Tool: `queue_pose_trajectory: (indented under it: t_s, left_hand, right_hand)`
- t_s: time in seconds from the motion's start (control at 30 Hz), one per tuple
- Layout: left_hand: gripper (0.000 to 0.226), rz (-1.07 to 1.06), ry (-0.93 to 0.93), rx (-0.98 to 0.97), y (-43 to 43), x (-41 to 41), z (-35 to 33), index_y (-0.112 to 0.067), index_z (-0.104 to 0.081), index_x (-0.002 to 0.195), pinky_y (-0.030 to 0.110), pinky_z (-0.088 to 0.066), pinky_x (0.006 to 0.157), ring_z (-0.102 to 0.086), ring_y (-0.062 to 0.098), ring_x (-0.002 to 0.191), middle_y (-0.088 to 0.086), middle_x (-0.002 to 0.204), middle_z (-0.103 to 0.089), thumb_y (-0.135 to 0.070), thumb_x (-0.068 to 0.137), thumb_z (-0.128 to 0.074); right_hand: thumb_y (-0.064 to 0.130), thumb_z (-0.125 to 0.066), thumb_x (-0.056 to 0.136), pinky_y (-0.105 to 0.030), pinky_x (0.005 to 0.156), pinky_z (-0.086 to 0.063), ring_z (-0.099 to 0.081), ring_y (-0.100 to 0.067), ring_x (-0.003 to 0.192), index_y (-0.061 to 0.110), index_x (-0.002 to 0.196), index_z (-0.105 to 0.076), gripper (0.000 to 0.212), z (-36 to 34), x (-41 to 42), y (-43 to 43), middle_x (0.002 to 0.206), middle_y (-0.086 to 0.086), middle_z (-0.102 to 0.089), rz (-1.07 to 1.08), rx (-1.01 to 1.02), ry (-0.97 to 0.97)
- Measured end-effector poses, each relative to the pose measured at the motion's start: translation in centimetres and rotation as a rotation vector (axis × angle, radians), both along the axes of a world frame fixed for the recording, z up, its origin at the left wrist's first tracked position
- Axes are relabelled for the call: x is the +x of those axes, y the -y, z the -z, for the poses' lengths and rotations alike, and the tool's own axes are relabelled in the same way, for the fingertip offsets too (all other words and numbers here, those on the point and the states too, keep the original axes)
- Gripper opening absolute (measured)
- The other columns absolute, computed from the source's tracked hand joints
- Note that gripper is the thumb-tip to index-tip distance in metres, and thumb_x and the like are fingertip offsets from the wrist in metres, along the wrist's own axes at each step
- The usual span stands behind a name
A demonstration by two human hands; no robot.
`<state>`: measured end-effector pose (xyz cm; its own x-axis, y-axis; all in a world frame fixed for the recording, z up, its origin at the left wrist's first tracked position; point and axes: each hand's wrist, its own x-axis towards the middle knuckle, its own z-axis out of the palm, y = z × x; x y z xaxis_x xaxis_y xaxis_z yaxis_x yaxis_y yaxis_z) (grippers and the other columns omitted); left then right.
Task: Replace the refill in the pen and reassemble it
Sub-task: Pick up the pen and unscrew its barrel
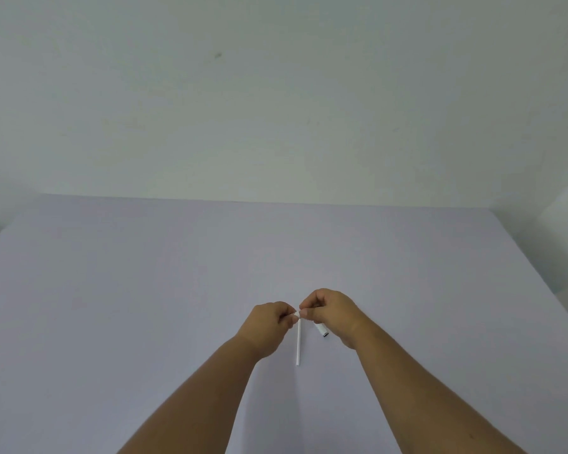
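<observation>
I see my left hand (269, 322) and right hand (328, 311) meeting fingertip to fingertip above the pale lilac tabletop (145, 290), toward its near edge, both pinched shut on the top of a thin white plastic refill (298, 342). A white pen barrel (322, 330) sticks out beneath my right palm.

Light was soft, even and fairly bright, leaving almost no shadow on the lavender table (145, 306) around the left hand (268, 322) and the right hand (332, 314), and no glare anywhere. The wide-angle lens bowed the table's edges far out to either side of the hands. The picture was slightly soft, so the small white piece pinched between the fingertips (304, 312) was perhaps too blurred to identify.
</observation>
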<state>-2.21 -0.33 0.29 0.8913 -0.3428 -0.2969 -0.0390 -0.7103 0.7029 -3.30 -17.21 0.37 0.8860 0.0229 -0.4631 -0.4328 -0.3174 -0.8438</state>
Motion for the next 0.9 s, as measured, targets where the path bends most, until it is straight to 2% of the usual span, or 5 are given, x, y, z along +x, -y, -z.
queue_pose_trajectory:
  t_s: [0.17, 0.3, 0.63, 0.77, 0.9]
  left_hand:
    - [0.022, 0.011, 0.036, 0.019, -0.1, -0.1, -0.4, -0.022, -0.054, 0.073, 0.018, -0.031, 0.052, -0.039, 0.005, 0.053, -0.012, 0.061, -0.046, -0.025, 0.094, -0.049]
    - [0.019, 0.022, 0.029, 0.022, -0.2, -0.3, -0.5, -0.019, -0.060, 0.079, 0.021, -0.035, 0.056, -0.044, 0.010, 0.061, -0.007, 0.068, -0.051, -0.025, 0.094, -0.050]
    - [0.021, 0.020, 0.047, 0.045, -0.2, -0.3, -1.1, -0.015, -0.066, 0.097, 0.025, -0.040, 0.066, -0.050, 0.015, 0.073, -0.002, 0.082, -0.057, -0.027, 0.094, -0.049]
    - [0.021, 0.019, 0.069, 0.045, -0.2, -0.4, -1.2, -0.014, -0.065, 0.093, 0.023, -0.036, 0.058, -0.046, 0.011, 0.065, -0.006, 0.073, -0.052, -0.026, 0.094, -0.048]
    - [0.022, 0.024, 0.065, 0.044, -0.2, -0.4, -1.4, -0.014, -0.065, 0.097, 0.022, -0.038, 0.061, -0.049, 0.014, 0.071, -0.004, 0.079, -0.055, -0.027, 0.094, -0.049]
  right_hand:
    - [0.040, -0.065, 0.082, -0.036, 0.075, -0.053, -0.057, -0.015, 0.065, 0.015, 0.076, -0.070, 0.026, -0.5, 0.0, 0.2, 0.074, 0.002, -0.070, 0.010, -0.038, -0.058]
    - [0.017, -0.068, 0.081, -0.035, 0.079, -0.051, -0.058, -0.015, 0.076, 0.021, 0.084, -0.067, 0.005, -0.3, -0.1, 0.4, 0.083, 0.003, -0.066, -0.014, 0.009, -0.007]
    - [0.020, -0.072, 0.077, -0.039, 0.086, -0.053, -0.059, -0.016, 0.079, 0.023, 0.079, -0.066, 0.007, -0.8, -0.1, 0.6, 0.085, 0.002, -0.065, -0.038, 0.004, -0.010]
    - [0.041, -0.066, 0.082, -0.029, 0.069, -0.051, -0.057, -0.015, 0.064, 0.017, 0.075, -0.070, 0.025, -1.3, -0.2, 0.5, 0.074, 0.003, -0.068, -0.034, -0.037, -0.055]
    - [0.020, -0.071, 0.078, -0.038, 0.080, -0.054, -0.060, -0.018, 0.079, 0.022, 0.083, -0.067, 0.006, -1.2, -0.2, 0.7, 0.088, 0.001, -0.066, -0.054, -0.001, 0.000]
